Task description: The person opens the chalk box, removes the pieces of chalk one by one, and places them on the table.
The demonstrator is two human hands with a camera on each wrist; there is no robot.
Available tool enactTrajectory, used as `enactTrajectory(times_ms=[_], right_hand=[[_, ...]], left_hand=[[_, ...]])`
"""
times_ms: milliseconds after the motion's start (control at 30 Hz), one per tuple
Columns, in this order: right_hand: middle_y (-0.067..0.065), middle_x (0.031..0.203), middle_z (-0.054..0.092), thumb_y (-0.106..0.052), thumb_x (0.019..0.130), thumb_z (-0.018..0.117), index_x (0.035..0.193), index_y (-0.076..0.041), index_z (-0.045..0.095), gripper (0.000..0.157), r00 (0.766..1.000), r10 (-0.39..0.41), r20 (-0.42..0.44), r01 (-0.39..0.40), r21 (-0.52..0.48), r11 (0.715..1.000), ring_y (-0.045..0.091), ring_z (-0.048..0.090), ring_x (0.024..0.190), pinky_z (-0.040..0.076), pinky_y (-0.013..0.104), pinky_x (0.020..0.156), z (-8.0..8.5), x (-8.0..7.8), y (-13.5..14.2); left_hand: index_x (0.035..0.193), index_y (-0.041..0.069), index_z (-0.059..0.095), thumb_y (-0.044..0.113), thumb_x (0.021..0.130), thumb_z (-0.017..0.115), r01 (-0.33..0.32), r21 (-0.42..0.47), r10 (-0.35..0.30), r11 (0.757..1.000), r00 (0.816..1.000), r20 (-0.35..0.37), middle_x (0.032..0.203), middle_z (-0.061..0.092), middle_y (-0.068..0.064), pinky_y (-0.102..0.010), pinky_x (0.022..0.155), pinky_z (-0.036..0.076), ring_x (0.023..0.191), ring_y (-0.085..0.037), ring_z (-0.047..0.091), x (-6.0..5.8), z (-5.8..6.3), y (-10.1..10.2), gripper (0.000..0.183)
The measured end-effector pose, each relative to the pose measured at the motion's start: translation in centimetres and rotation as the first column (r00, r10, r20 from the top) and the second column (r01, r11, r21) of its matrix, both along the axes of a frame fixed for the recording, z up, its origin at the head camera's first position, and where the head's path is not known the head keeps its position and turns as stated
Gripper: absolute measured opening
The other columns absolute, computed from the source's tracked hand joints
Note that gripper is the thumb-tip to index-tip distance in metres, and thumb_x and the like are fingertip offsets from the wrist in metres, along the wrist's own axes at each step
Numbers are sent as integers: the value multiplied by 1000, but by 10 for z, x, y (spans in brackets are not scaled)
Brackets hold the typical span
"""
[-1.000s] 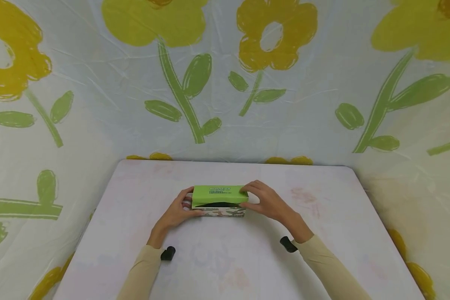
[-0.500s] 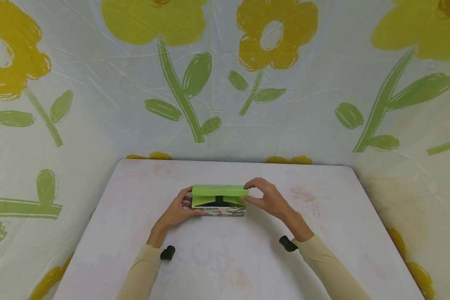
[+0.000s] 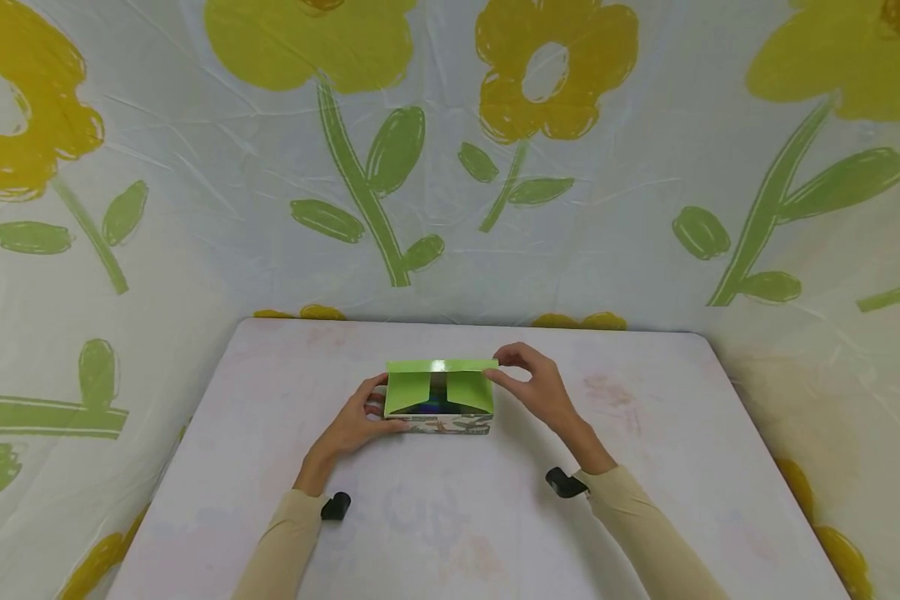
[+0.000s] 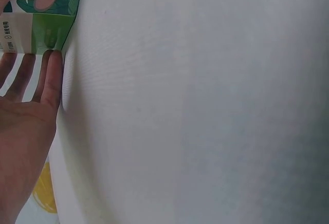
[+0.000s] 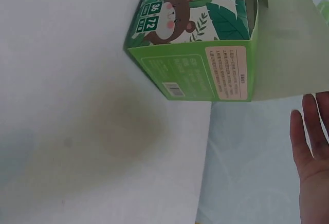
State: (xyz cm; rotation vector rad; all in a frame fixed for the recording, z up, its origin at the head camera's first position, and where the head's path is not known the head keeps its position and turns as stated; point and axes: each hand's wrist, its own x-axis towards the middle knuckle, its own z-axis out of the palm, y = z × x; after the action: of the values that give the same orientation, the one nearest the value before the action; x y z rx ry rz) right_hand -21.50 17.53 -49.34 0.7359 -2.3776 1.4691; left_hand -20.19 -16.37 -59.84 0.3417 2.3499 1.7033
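A small cardboard box with a cartoon-animal print sits in the middle of the table, its green-lined lid raised at the back. Inside, a dark shape with a bluish sheen shows. My left hand grips the box's left end, thumb at the front. In the left wrist view its fingers reach the green end panel. My right hand pinches the lid's right corner between thumb and fingers. The right wrist view has the box's printed side and the lid's pale outer face.
The pale tabletop spreads around the box, with a rounded back edge. Behind it and at both sides hangs a flower-printed cloth. Black wrist cameras stick out at both sleeves.
The lid has swung up and back, exposing the green lining and the dark inside. My right hand has risen with its corner. The left hand stays in place on the box.
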Motion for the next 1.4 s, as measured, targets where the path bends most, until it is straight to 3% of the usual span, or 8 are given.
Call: enactTrajectory(times_ms=[200,433,533,700,867,1033,1300,1400], right_hand=[[27,112,64,0,91,77,113,11,63,28,992,-12,123,25,-100,995,41,63,107,55,40,97,10,2,-7],[24,114,63,-3,95,74,117,11,62,29,985,-45,167,73,-168,983,33,63,107,53,21,92,7,-2,-12],[22,114,65,-6,95,74,119,9,63,31,982,-87,167,115,-168,979,29,62,105,52,17,90,-6,-11,-13],[17,109,67,-5,93,76,120,3,65,30,986,-147,77,158,-173,972,28,65,100,53,14,82,-31,-31,-14],[12,99,68,-7,92,78,116,-3,69,26,982,-182,-57,174,-130,976,24,68,91,54,16,77,-38,-41,-15],[11,99,70,-7,93,77,116,-3,72,24,976,-192,-103,184,-79,980,23,69,90,56,19,79,-41,-43,-13],[18,102,70,-7,94,76,119,3,69,28,976,-199,93,213,-168,963,34,71,90,57,19,71,-43,-48,-16],[24,104,69,-3,94,74,119,8,67,28,968,-193,159,221,-181,958,41,69,90,62,35,72,-40,-49,-17]], left_hand=[[158,19,34,26,80,92,-8,-7,8,1000,1000,-1,146,47,-9,-33,91,50,107,-23,57,0,1,0,98],[158,20,33,30,80,92,-4,-11,4,1000,1000,3,147,45,-8,-36,93,50,108,-23,56,0,-1,-1,98],[158,19,33,31,80,91,-2,-11,2,1000,1000,-2,147,45,-8,-36,93,50,107,-23,56,0,-1,-1,98],[158,20,34,28,79,92,-7,-7,7,1000,1000,-5,148,44,-7,-35,92,50,108,-23,55,0,0,-1,98],[158,20,34,28,80,91,-13,-13,13,1000,1000,-7,149,43,-6,-33,93,50,109,-22,55,2,2,1,97],[158,20,34,27,80,91,-16,-16,16,1000,1000,-3,149,43,-6,-34,94,50,110,-22,55,3,2,2,97],[158,22,34,29,79,92,-28,-26,28,999,1000,0,148,44,-4,-35,94,50,111,-21,55,3,1,1,98],[157,21,34,28,79,92,-25,-21,25,999,1000,-2,148,44,-5,-34,94,50,110,-22,55,2,0,1,98]])
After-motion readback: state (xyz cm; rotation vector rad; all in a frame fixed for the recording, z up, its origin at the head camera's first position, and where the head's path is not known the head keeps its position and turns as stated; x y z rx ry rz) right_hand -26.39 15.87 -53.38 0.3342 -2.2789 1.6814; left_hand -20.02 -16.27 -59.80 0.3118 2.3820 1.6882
